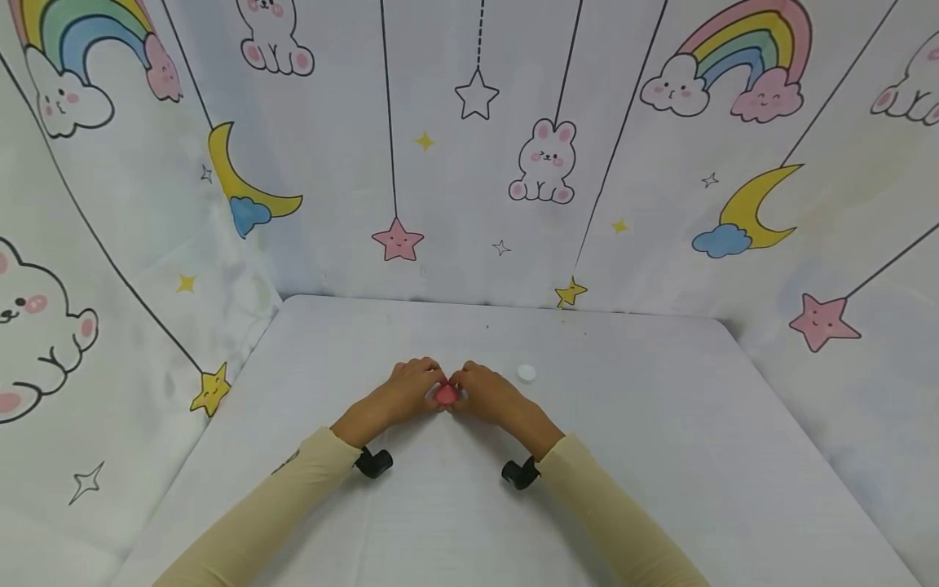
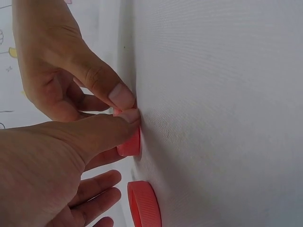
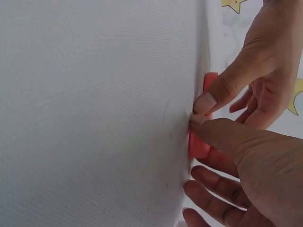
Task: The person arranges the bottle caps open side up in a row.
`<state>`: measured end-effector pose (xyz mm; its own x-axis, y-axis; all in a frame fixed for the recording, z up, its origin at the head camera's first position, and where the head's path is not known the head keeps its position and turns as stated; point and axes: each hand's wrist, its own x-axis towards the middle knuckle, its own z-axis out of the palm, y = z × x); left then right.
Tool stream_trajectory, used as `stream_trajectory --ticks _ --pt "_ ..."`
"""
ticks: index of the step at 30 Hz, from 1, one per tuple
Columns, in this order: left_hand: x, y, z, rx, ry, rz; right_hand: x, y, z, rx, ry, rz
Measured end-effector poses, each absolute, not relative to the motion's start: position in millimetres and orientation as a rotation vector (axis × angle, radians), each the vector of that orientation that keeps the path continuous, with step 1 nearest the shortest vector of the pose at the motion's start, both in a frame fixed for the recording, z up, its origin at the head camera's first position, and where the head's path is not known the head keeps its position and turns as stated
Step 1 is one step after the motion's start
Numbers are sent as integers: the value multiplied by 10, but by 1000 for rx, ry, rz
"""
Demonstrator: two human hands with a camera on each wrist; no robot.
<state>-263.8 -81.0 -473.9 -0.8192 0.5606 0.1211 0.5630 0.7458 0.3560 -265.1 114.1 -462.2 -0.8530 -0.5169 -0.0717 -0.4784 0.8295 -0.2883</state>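
Note:
A small red bottle cap point(image 1: 447, 395) with a ridged side stands between my hands on the white table. My left hand point(image 1: 411, 387) pinches it from the left between thumb and index finger. From the right, my right hand point(image 1: 487, 393) pinches it as well, and the two thumb tips meet in front of it. In the left wrist view, a second red cap point(image 2: 147, 208) lies close to the loose fingers of my left hand, its ridged side showing. In the right wrist view, a red piece point(image 3: 211, 78) shows beyond the left thumb; I cannot tell which cap it belongs to.
A white round disc point(image 1: 526, 372) lies on the table point(image 1: 645, 424) just beyond my right hand. Printed cloth walls point(image 1: 330, 163) with rainbows, moons and rabbits rise along the table's back and sides. Black wrist cameras point(image 1: 374, 463) hang below both wrists.

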Motion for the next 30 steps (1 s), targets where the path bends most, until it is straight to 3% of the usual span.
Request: stream_trajectory --ticks 30 --pt "-2509 -856 -4599 -1102 -2581 -363 -2729 1258 -4447 -715 2724 -624"
